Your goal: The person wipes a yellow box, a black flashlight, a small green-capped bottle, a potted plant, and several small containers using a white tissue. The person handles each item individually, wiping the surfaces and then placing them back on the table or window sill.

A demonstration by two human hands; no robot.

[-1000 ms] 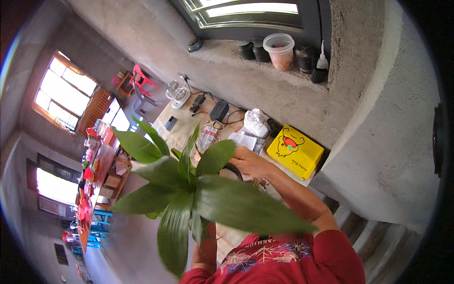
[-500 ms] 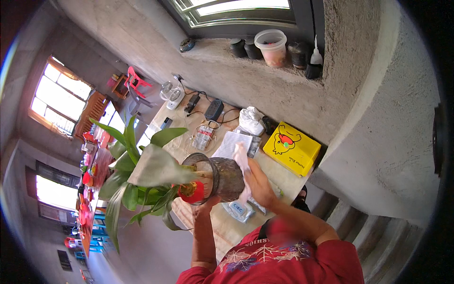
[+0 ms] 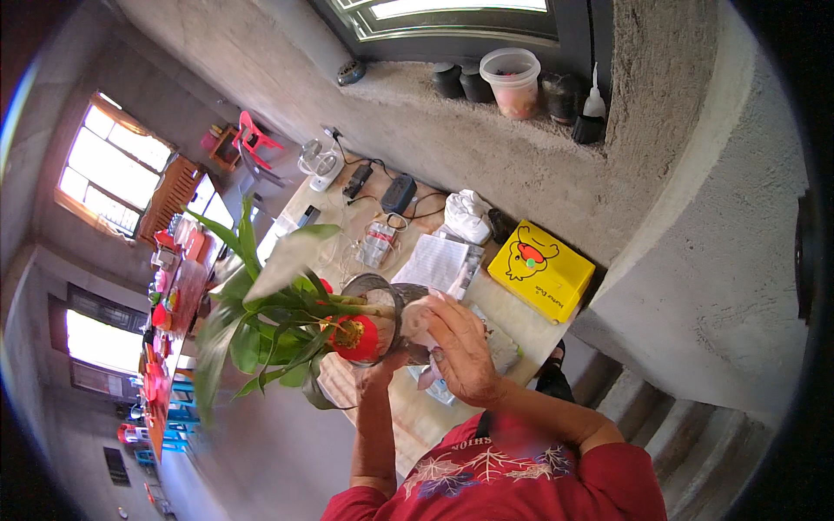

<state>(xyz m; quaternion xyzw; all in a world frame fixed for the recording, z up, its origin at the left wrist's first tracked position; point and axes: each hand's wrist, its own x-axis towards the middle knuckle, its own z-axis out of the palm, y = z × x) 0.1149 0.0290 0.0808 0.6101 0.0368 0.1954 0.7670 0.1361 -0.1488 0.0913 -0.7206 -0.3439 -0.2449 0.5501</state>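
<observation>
A dark, see-through vase (image 3: 409,294) is held tipped on its side above the table, its mouth toward the left. Out of it grows a plant with long green leaves (image 3: 252,340), and a red ornament (image 3: 358,337) with a gold centre hangs by the rim. My left hand (image 3: 380,373) grips the vase from below near the mouth, fingers partly hidden behind it. With my right hand (image 3: 465,352) I press a thin pale cloth (image 3: 417,319) against the vase's side; part of the cloth hangs below my palm.
Beneath the vase stands a table (image 3: 347,234) with a yellow box (image 3: 540,271), papers (image 3: 432,263), a white cloth bundle (image 3: 467,215), a black adapter (image 3: 398,194) and cables. Jars and a plastic tub (image 3: 512,87) line the window sill. Stairs (image 3: 678,434) descend at the right.
My right hand and the cloth have moved from the vase's base along its side toward the rim. The leaves have shifted slightly; my left hand keeps its grip.
</observation>
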